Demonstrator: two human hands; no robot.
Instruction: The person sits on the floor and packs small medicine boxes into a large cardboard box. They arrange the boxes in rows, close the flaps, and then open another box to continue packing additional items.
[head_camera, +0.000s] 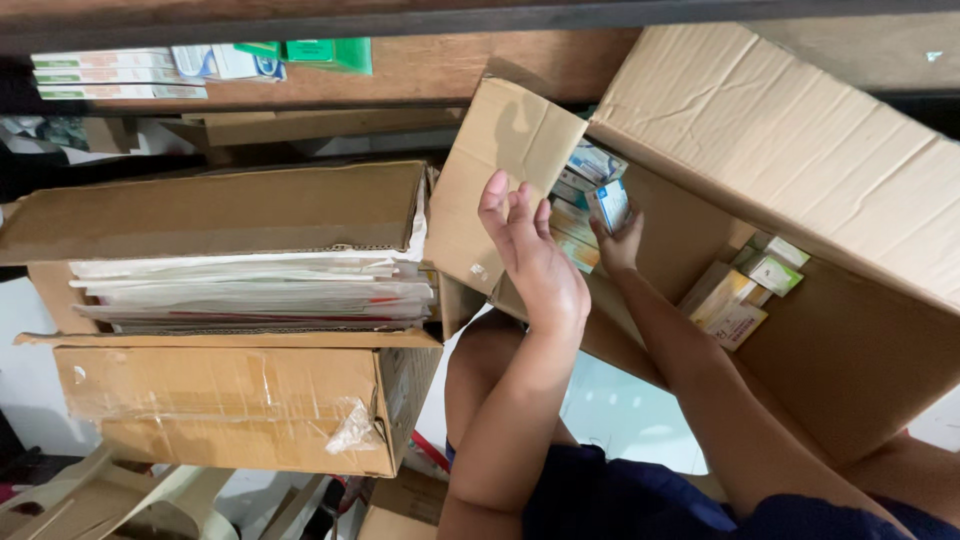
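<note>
A person's 2 bare hands work at a large open carton (800, 330) tipped on its side. Its upper wall slants across the top right of the view, and its brown side flap (500, 180) juts out to the left. The left hand (535, 255) is raised against that flap's free edge, fingers slack and spread, palm toward the cardboard, gripping nothing. The forearm rises steeply from the lower centre. The right hand (618, 240) reaches past the carton's lower lip into its mouth, wrist straight, fingers closed on a small white-and-blue box (610, 203) beside a stack of similar packets (580, 205) against the left inner wall. More small boxes (745, 290) lie well apart, deeper inside, with bare cardboard floor between the 2 groups.

To the left, a second carton (230, 400) stands just beside the flap, leaving only a narrow gap. A sheaf of white papers (260, 290) is packed under its lid. Flat packets (120, 75) line a wooden shelf (440, 70) above. A beige plastic chair (90, 500) shows at the lower left.
</note>
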